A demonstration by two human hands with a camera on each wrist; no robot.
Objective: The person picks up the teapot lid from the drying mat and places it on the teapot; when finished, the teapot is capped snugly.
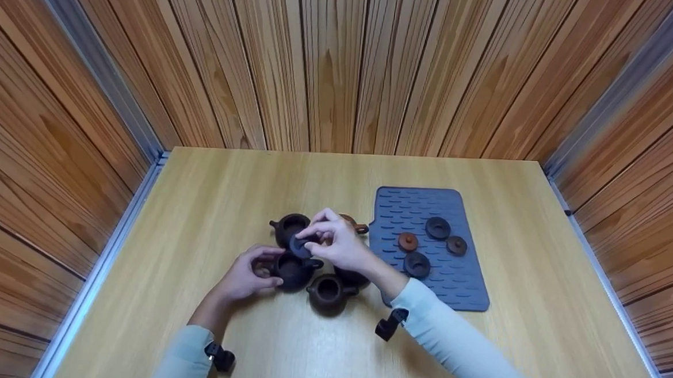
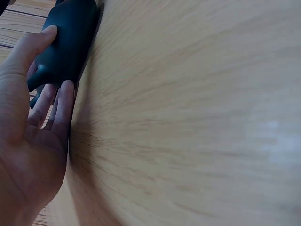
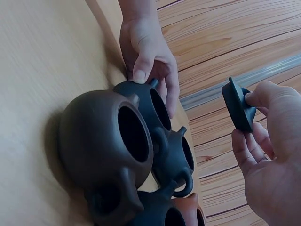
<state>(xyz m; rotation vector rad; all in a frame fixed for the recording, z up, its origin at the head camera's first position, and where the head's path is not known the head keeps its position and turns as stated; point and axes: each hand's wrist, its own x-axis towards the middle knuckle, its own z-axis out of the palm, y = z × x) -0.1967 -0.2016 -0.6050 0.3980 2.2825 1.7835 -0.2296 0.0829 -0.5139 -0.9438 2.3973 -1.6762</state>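
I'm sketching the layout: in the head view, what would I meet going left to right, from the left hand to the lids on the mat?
Left hand, the black teapot it holds, dark brown teapot in front, reddish-brown lid on the grey mat, farther black lid, brown lid.

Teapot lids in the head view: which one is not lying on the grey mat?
The dark lid pinched in the right hand; the other four lie on the mat.

Head view: above gripped black teapot [image 1: 294, 283], facing forward-down; left-wrist view: low, close beside it; right-wrist view: near, opposite; all share it.
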